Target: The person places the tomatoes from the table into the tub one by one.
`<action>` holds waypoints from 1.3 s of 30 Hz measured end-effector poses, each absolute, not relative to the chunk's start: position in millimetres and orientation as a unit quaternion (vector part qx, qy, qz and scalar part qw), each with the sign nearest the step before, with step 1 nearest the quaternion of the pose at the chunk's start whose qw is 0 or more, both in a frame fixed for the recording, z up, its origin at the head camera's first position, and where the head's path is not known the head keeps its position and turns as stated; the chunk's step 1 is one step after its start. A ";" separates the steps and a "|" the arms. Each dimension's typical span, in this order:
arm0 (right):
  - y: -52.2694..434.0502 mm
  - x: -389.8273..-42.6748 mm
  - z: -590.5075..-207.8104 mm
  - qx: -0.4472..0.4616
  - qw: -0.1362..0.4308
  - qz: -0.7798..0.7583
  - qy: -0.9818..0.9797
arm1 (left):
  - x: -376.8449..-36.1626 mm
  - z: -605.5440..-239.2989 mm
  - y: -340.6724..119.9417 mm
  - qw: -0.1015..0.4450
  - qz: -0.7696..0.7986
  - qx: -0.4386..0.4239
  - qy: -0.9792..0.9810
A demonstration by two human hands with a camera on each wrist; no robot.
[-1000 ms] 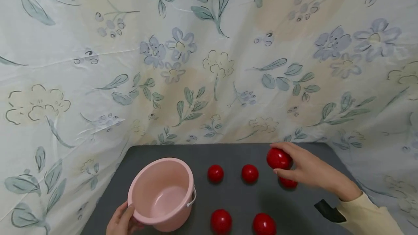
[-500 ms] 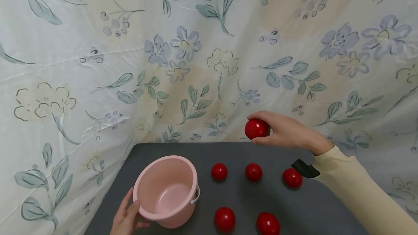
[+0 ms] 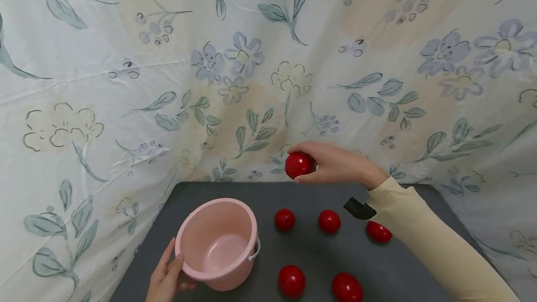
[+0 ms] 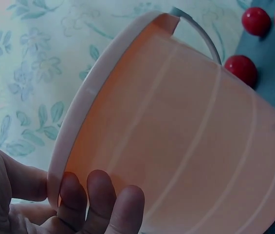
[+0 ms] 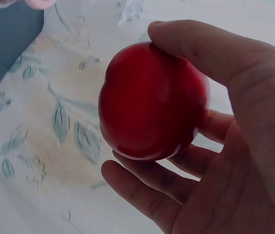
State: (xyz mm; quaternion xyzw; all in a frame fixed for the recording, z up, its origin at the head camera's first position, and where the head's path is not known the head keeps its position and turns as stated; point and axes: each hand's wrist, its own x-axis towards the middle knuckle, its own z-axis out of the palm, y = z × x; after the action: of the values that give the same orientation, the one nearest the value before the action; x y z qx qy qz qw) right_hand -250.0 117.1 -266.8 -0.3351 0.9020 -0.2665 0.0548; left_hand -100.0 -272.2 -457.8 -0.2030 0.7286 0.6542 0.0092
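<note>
High above the table's far part, my right hand (image 3: 335, 166) holds a glossy red apple (image 3: 298, 165) between thumb and fingers. In the right wrist view, that apple (image 5: 152, 102) shows a lobed outline, the thumb on top and fingers curled beneath. A pink bucket (image 3: 230, 275) stands at the left of the table, its mouth facing up and its inside bare. My left hand (image 3: 165, 274) grips the bucket's near left rim. The left wrist view shows the thumb and fingers (image 4: 100, 195) pinching that rim from both sides. The held apple is up and to the right of the bucket.
Several more red apples lie on the dark grey table (image 3: 260, 195) right of the bucket, among them a back one (image 3: 285, 220) and a front one (image 3: 291, 281). A white handle (image 3: 255, 250) hangs at the bucket's right side. Floral cloth (image 3: 268, 83) hangs behind the table.
My right hand has lifted the apple off the table's right side and carried it up and leftward toward the bucket. The left hand keeps its grip on the rim.
</note>
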 end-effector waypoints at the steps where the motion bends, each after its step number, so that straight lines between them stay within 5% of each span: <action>1: 112.6 -251.0 -267.2 -0.339 0.059 -0.267 0.900 | -100.4 -457.8 -272.1 0.010 0.654 -0.202 0.729; 19: 31.3 -251.1 -273.2 -0.436 0.083 -0.211 0.871 | -106.5 -453.0 -269.2 0.015 0.634 -0.188 0.750; 39: -70.2 -223.4 -358.5 -0.536 0.230 -0.224 0.781 | -97.1 -477.6 -279.3 0.050 0.646 -0.216 0.730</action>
State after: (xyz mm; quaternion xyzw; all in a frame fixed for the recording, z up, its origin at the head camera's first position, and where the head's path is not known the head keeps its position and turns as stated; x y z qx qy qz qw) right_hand -223.4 -70.2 -358.5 -0.5360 0.7807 -0.2240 0.2302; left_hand -97.1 -279.3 -477.6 -0.2160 0.7304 0.6461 0.0501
